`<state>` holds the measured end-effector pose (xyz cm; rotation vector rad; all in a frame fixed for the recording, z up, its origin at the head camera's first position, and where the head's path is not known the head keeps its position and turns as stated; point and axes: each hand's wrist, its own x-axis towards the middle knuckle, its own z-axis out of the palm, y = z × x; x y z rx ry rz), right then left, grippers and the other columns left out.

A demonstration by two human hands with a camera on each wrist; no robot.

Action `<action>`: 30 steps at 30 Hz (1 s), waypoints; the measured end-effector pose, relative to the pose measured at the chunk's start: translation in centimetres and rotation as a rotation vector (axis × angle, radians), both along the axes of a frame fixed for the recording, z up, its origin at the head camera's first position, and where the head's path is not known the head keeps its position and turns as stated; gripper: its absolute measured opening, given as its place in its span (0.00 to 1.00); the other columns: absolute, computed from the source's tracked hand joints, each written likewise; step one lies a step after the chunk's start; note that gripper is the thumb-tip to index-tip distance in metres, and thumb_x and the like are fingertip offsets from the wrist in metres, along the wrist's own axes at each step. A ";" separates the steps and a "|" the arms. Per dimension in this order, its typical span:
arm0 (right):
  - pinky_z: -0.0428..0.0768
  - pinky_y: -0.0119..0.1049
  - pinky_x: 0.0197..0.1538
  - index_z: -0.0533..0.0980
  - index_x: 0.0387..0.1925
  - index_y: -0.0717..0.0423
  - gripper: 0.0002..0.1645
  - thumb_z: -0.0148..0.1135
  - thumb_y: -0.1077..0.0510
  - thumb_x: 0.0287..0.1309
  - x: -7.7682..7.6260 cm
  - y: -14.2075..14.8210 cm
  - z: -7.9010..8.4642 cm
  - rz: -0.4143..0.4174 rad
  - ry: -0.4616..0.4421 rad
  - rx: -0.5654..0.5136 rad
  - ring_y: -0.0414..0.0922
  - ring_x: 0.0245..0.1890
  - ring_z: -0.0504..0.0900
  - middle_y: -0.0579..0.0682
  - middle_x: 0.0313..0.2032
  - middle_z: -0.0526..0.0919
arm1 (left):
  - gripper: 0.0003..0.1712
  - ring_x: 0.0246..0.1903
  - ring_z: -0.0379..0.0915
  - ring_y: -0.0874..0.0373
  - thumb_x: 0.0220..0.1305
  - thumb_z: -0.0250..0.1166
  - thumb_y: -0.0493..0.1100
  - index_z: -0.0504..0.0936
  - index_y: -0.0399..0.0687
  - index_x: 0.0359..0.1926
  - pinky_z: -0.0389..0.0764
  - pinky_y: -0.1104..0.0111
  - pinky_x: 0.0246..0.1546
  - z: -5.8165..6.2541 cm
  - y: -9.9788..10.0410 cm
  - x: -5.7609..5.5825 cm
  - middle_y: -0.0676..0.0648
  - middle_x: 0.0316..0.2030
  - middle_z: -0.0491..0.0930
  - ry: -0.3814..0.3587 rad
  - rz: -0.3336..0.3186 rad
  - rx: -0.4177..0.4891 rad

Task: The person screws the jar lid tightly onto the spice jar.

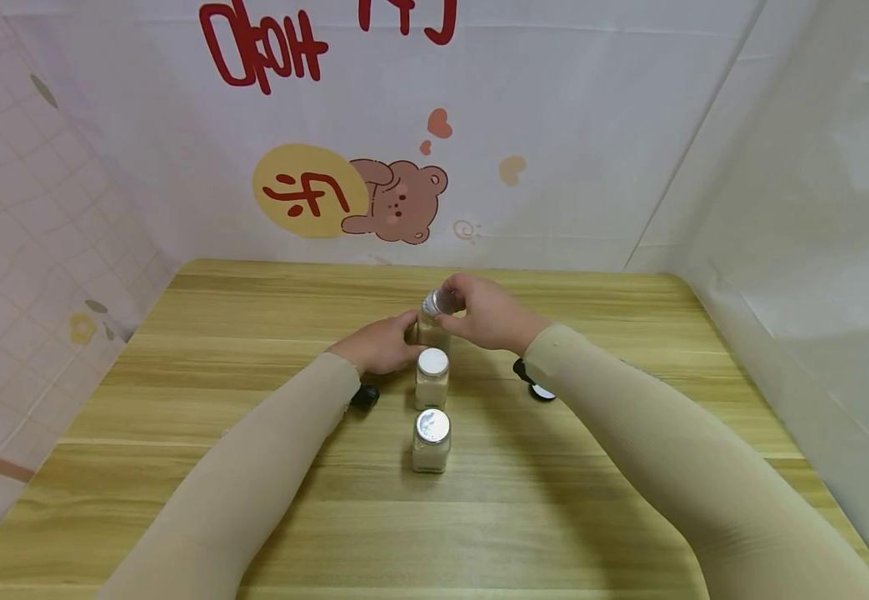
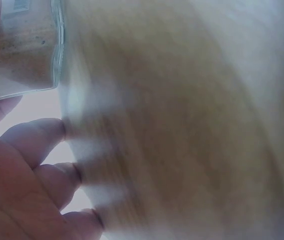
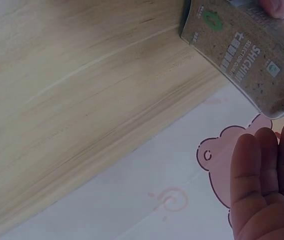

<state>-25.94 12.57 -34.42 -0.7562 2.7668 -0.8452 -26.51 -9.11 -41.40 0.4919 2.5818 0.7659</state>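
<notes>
Toward the back of the table a square glass spice jar (image 1: 437, 334) stands between both hands. Its silver cap sits at the top, and brown seasoning fills the jar. In the right wrist view the label on this jar (image 3: 219, 42) reads SHICHIMI. My left hand (image 1: 383, 346) holds the lower body from the left, its thumb and a finger around the glass. From the right, my right hand (image 1: 485, 312) grips the jar near its cap with thumb and fingers. The left wrist view catches only the jar's lower corner (image 2: 26, 55) beside bent fingers.
Two similar jars with pale contents, a middle jar (image 1: 432, 390) and a front jar (image 1: 431, 454), stand in line nearer the person. A black object with a white disc (image 1: 542, 392) lies beneath the right forearm. Behind the wooden table (image 1: 314, 304) hangs a printed white sheet (image 1: 569, 117).
</notes>
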 end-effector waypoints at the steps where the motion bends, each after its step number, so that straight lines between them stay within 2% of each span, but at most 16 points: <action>1: 0.83 0.46 0.57 0.74 0.58 0.63 0.25 0.68 0.52 0.68 0.0 0.0 0.0 -0.001 -0.001 0.001 0.49 0.51 0.86 0.55 0.49 0.87 | 0.41 0.76 0.63 0.46 0.75 0.61 0.62 0.57 0.62 0.81 0.64 0.49 0.77 0.0 0.0 0.0 0.43 0.75 0.69 -0.002 0.001 0.001; 12: 0.83 0.45 0.56 0.74 0.58 0.62 0.25 0.69 0.52 0.68 -0.2 -0.1 -0.3 0.017 0.021 0.013 0.50 0.51 0.86 0.55 0.50 0.86 | 0.38 0.74 0.67 0.45 0.75 0.61 0.61 0.61 0.60 0.78 0.67 0.49 0.75 0.1 0.0 0.1 0.42 0.72 0.73 0.011 -0.005 -0.013; 20: 0.83 0.45 0.58 0.75 0.59 0.63 0.26 0.69 0.53 0.68 -0.2 -0.2 -0.2 0.028 0.020 0.005 0.50 0.53 0.85 0.55 0.51 0.85 | 0.42 0.76 0.64 0.44 0.75 0.61 0.61 0.56 0.61 0.82 0.65 0.48 0.76 0.0 0.1 0.0 0.42 0.75 0.69 0.008 -0.002 -0.010; 30: 0.82 0.45 0.56 0.76 0.59 0.63 0.24 0.68 0.53 0.68 -0.1 -0.4 -0.2 0.039 0.022 0.013 0.50 0.51 0.84 0.54 0.51 0.84 | 0.42 0.76 0.64 0.45 0.75 0.62 0.60 0.55 0.62 0.83 0.64 0.48 0.76 0.1 0.0 0.1 0.42 0.75 0.70 0.001 -0.002 0.000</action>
